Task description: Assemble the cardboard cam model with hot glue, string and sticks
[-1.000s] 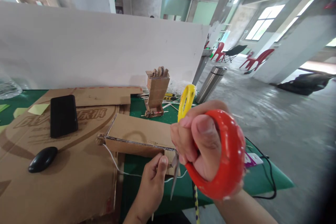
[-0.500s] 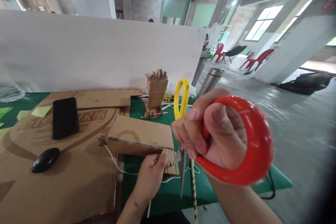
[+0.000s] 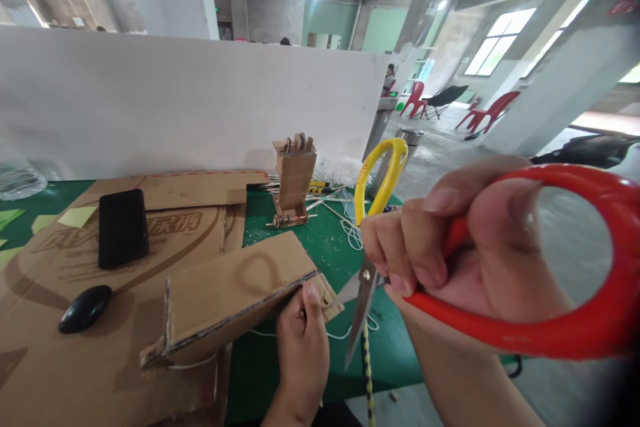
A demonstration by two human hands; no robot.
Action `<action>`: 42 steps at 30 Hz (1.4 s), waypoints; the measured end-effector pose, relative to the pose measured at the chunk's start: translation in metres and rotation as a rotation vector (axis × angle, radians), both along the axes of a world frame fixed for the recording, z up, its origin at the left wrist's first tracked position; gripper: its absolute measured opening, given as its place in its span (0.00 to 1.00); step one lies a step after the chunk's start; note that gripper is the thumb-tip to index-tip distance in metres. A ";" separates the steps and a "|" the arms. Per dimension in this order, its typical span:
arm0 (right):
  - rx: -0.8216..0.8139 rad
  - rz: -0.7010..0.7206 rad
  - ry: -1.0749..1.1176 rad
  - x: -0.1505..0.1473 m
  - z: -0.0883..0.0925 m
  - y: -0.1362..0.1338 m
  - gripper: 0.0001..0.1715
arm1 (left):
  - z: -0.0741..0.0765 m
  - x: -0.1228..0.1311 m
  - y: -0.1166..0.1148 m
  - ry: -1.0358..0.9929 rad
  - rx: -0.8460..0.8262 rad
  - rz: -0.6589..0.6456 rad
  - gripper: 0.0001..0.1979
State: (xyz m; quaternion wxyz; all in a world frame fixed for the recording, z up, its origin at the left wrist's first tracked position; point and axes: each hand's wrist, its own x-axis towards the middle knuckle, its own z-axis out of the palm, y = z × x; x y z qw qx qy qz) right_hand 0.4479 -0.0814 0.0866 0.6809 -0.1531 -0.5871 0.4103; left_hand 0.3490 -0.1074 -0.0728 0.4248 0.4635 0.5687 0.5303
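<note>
Between the thumb and fingers of my left hand (image 3: 304,347) is the near right end of a long cardboard box (image 3: 240,283), tilted with its far end low over the flat cardboard. My right hand (image 3: 465,240) is closed around scissors (image 3: 365,273) with one red and one yellow handle loop. Their blades are spread, and one blade tip touches or overlaps the notched cardboard flap at the box's right end. A white string (image 3: 343,335) passes beneath the box. Whether the blade pierces the flap, I cannot tell.
A cardboard model (image 3: 295,180) with small wheels stands on the green table (image 3: 395,353). A black phone (image 3: 123,227) and a black mouse (image 3: 86,309) lie on flat cardboard (image 3: 45,373). Behind the scissors is a steel flask (image 3: 411,137); a white partition (image 3: 190,100) runs along the back.
The box has swung, its left end coming down and nearer while the right end rose slightly. The scissors' handles have spread wider, the red loop moving right. My left hand moved slightly right.
</note>
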 end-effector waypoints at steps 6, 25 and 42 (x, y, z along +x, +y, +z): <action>0.058 0.018 0.012 0.003 -0.008 0.007 0.13 | -0.012 0.004 -0.003 -0.054 -0.052 -0.012 0.29; 0.032 -0.080 0.170 -0.024 -0.020 0.019 0.15 | -0.029 0.000 -0.003 -0.139 0.030 -0.089 0.24; -0.047 -0.066 0.176 -0.030 -0.021 0.021 0.16 | -0.019 -0.005 -0.002 -0.164 -0.006 -0.096 0.28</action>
